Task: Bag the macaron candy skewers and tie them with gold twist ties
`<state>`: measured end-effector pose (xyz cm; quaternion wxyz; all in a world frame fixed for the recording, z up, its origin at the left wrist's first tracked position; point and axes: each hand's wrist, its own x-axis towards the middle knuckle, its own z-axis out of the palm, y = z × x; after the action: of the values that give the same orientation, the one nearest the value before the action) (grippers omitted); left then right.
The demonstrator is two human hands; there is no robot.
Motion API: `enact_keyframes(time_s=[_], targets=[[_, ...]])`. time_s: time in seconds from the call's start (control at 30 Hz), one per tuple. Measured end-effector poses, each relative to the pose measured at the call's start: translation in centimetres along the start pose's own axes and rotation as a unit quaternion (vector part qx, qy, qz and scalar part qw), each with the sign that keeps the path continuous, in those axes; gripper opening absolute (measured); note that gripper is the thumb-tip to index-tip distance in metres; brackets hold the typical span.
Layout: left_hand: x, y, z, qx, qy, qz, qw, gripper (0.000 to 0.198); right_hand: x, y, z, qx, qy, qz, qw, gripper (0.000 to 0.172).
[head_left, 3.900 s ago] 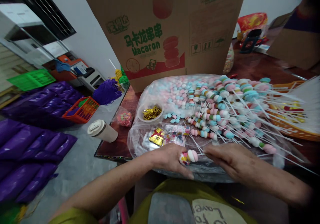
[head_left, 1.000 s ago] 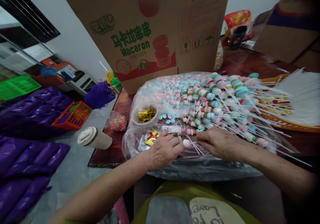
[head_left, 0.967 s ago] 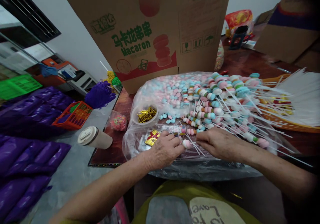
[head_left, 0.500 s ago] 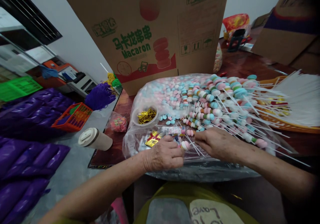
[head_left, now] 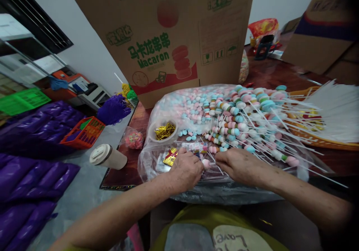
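Observation:
My left hand point(head_left: 187, 170) is closed around a marshmallow candy skewer, whose pink end piece point(head_left: 206, 164) pokes out beside the fingers. The rest of it is hidden by the hand. Just to the right, my right hand point(head_left: 241, 166) is closed in a pinch; what its fingertips hold is hidden. Loose white sticks point(head_left: 218, 167) lie between the hands. Behind my right hand is a heap of finished candy skewers point(head_left: 252, 120) in pink, blue, white and green. A gold packet marked TWIST point(head_left: 169, 157) lies past my left hand.
A bowl of gold twist ties point(head_left: 165, 131) stands on the plastic bag point(head_left: 157, 112) of loose candies. Left of it are a bag of small pink candies point(head_left: 134, 139) and a lidded cup point(head_left: 110, 157). A tall cardboard box point(head_left: 179, 68) blocks the back; an orange basket point(head_left: 305, 137) holds white sticks.
My left hand has shifted slightly up and now covers more of the skewer and part of the gold packet. My right hand has moved a little left, closer to it.

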<state>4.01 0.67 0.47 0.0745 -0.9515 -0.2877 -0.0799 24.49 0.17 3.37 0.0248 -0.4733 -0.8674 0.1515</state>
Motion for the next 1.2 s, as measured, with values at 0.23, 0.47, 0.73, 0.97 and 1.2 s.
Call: enact_keyframes(time_s=[0.23, 0.47, 0.73, 0.97, 1.2], targets=[[-1.7, -0.3, 1.4, 0.048, 0.103, 0.094, 0.989, 0.009, 0.2, -0.3, 0.5, 0.015, -0.003, 0.046, 0.999, 0.025], [-1.7, -0.9, 0.7, 0.007, 0.116, 0.184, 0.976, 0.016, 0.4, -1.0, 0.9, -0.025, -0.007, 0.069, 0.997, 0.028], [-0.8, -1.2, -1.1, -0.035, 0.004, 0.073, 0.997, 0.017, 0.1, -0.5, 0.6, -0.005, -0.023, 0.051, 0.998, 0.024], [-1.6, -3.6, 1.5, -0.245, -0.158, -0.093, 0.952, 0.066, 0.1, 0.3, 1.1, 0.052, -0.009, -0.001, 0.999, 0.021], [0.4, -2.7, 1.4, -0.557, -0.292, -0.168, 0.759, 0.032, -1.1, 1.8, 0.0, 0.049, 0.017, -0.111, 0.992, 0.021]])
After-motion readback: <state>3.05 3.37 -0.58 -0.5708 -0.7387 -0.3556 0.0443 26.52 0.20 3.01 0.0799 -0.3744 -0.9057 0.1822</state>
